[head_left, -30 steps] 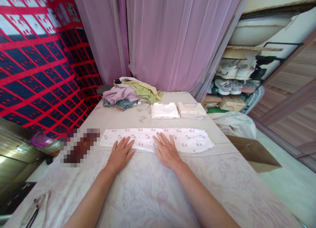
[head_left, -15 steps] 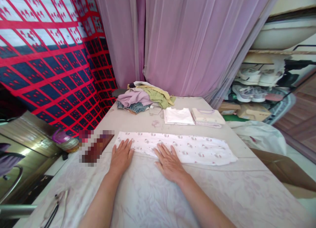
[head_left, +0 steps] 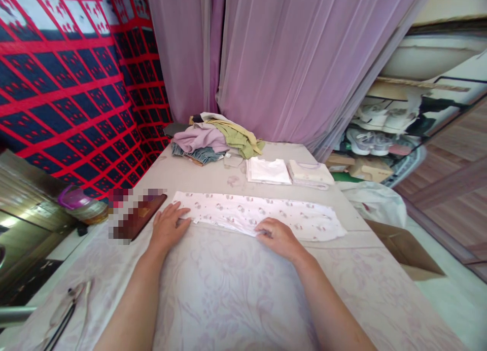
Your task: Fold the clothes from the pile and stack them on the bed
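A long white garment (head_left: pixel 262 216) with a small print lies folded into a strip across the cloth-covered table (head_left: pixel 236 295). My left hand (head_left: pixel 167 226) rests flat at the strip's left end, fingers apart, touching its near corner. My right hand (head_left: pixel 277 235) sits at the strip's near edge around the middle, fingers curled and pinching the fabric edge.
Two folded garments, white (head_left: pixel 267 170) and cream (head_left: pixel 310 172), lie beyond the strip. A heap of unfolded clothes (head_left: pixel 215 138) sits at the table's far end by a purple curtain. A dark flat object (head_left: pixel 139 216) lies left of my left hand. A cardboard box (head_left: pixel 403 247) stands on the floor right.
My left hand slid left to the strip's end. My right hand went from flat on the garment to curled, pinching its near edge.
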Motion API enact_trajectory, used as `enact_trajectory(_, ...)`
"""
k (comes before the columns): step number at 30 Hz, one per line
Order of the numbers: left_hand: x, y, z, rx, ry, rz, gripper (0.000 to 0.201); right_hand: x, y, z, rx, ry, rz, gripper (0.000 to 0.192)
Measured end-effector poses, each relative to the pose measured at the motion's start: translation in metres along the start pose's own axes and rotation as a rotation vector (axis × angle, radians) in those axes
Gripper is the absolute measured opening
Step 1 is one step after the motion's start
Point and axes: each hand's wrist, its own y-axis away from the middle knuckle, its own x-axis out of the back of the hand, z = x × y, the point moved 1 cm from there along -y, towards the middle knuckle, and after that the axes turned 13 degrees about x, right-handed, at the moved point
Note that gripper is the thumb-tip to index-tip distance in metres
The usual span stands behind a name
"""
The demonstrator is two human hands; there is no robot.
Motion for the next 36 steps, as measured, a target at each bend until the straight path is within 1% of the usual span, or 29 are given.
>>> enact_trajectory(3,-0.002,-0.001,-0.003,-0.017,0.016,0.003,0.031,-0.004,-0.002,-0.009,0.010,0.116,-0.023,0.017)
enact_trajectory(5,-0.003,-0.001,-0.004,-0.020,0.032,0.013,0.029,-0.005,-0.005,-0.012,-0.006,0.151,-0.019,0.017)
enact_trajectory(10,-0.003,-0.002,-0.003,-0.007,0.045,0.014,0.029,-0.003,-0.008,-0.015,-0.105,0.110,0.058,0.017)
enact_trajectory(13,-0.002,-0.002,-0.002,-0.001,0.046,0.005,0.029,-0.005,-0.006,-0.013,-0.160,0.053,0.065,0.017)
enact_trajectory(19,-0.001,-0.001,-0.001,0.007,0.062,0.002,0.027,-0.002,-0.009,-0.004,-0.223,-0.096,-0.021,0.016)
enact_trajectory(22,-0.001,-0.001,0.000,0.017,0.074,0.010,0.024,0.005,-0.015,-0.005,-0.237,-0.061,-0.059,0.017)
enact_trajectory(24,-0.001,-0.001,0.000,0.027,0.073,0.007,0.022,0.008,-0.018,-0.007,-0.220,0.045,-0.023,0.018)
enact_trajectory(26,0.000,-0.001,0.001,0.030,0.067,0.001,0.021,0.007,-0.019,-0.010,-0.168,0.178,0.061,0.017)
enact_trajectory(27,0.000,-0.001,0.001,0.028,0.064,-0.001,0.021,0.005,-0.018,-0.011,-0.133,0.234,0.098,0.016)
enact_trajectory(29,-0.001,-0.001,0.001,0.022,0.059,-0.002,0.022,-0.003,-0.013,-0.011,-0.054,0.292,0.133,0.013)
enact_trajectory(33,-0.002,-0.001,0.000,0.014,0.066,0.011,0.024,-0.016,-0.002,-0.007,0.033,0.257,0.134,0.017)
enact_trajectory(36,-0.002,-0.002,-0.001,0.008,0.080,0.024,0.019,-0.018,0.001,-0.004,0.064,0.209,0.152,0.021)
